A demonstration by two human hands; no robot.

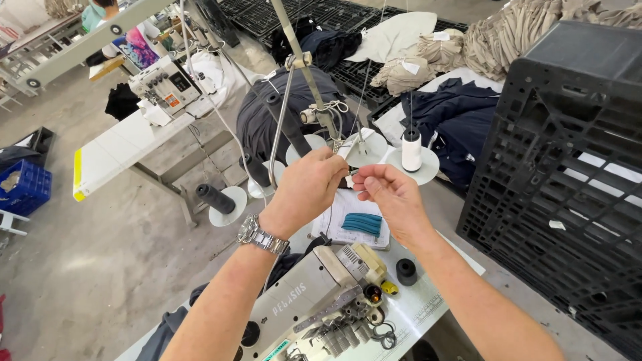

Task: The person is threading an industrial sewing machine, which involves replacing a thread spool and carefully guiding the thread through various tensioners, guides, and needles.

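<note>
Both hands raised above the overlock sewing machine [314, 294]: left hand [309, 187] with fingers curled shut, pinching a fine pale thread [350, 171] that is barely visible, thin as a hair, between thumb and forefinger; right hand [391, 194] likewise pinched closed on the same thread, fingertips [361, 178] nearly touching the left's. Just beyond the fingers stands the metal thread stand [314, 87], with a white cone of thread [411, 148] on a round plastic disc and dark matte cones [215, 198] to the left. Steel-link wristwatch [262, 235] on left wrist; black ribbed crate [568, 174] right of the right hand.
</note>
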